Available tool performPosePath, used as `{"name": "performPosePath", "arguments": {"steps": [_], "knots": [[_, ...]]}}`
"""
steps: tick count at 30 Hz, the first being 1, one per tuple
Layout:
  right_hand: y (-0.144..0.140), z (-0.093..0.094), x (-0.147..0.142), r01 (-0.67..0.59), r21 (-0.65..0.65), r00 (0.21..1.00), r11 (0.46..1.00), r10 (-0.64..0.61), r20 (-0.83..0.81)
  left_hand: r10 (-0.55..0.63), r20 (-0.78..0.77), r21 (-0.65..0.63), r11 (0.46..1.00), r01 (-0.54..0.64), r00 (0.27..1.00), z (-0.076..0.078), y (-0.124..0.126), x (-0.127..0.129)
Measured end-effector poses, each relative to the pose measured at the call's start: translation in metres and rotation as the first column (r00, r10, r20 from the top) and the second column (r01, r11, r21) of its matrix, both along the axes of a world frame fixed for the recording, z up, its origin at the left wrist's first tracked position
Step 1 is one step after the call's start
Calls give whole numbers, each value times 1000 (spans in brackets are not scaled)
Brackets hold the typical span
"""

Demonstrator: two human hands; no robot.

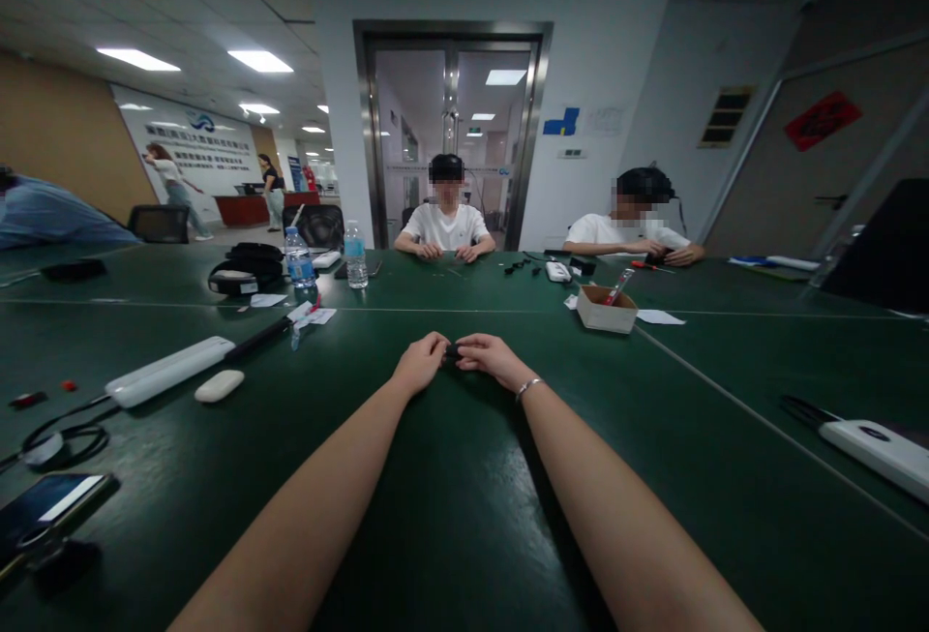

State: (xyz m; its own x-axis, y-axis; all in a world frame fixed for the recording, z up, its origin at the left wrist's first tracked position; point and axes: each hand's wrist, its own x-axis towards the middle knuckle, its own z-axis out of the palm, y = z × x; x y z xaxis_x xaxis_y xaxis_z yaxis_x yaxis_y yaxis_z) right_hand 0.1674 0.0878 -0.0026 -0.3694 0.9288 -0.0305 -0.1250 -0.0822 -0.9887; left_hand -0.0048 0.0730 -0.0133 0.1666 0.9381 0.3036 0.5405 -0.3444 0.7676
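Note:
Both arms reach forward over the dark green table [450, 477]. Between my hands is a small black object [452, 350], too small and too covered by fingers to name. My left hand [423, 362] pinches its left end with the fingertips. From the other side my right hand [494, 361] grips it between thumb and fingers, a silver bracelet [528, 386] on that wrist. The object is held close to the tabletop; whether it touches the surface I cannot tell.
Left lie a long white device [170, 371], a white oval case [219, 385] and a phone [50, 511]. Ahead stand water bottles [355, 255] and a small open box [607, 311]. Another white device [882, 448] lies right. Two people in white shirts sit opposite.

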Motion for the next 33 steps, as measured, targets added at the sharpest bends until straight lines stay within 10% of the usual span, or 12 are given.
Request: {"name": "performPosePath", "arguments": {"steps": [20, 33], "knots": [[-2, 4, 1, -18, -26, 1000, 1000, 17, -14, -114, 119, 157, 983, 95, 986, 1, 2, -1], [-1, 2, 1, -22, -20, 1000, 1000, 21, -12, -11, 84, -68, 998, 17, 996, -2, 5, -4]]}}
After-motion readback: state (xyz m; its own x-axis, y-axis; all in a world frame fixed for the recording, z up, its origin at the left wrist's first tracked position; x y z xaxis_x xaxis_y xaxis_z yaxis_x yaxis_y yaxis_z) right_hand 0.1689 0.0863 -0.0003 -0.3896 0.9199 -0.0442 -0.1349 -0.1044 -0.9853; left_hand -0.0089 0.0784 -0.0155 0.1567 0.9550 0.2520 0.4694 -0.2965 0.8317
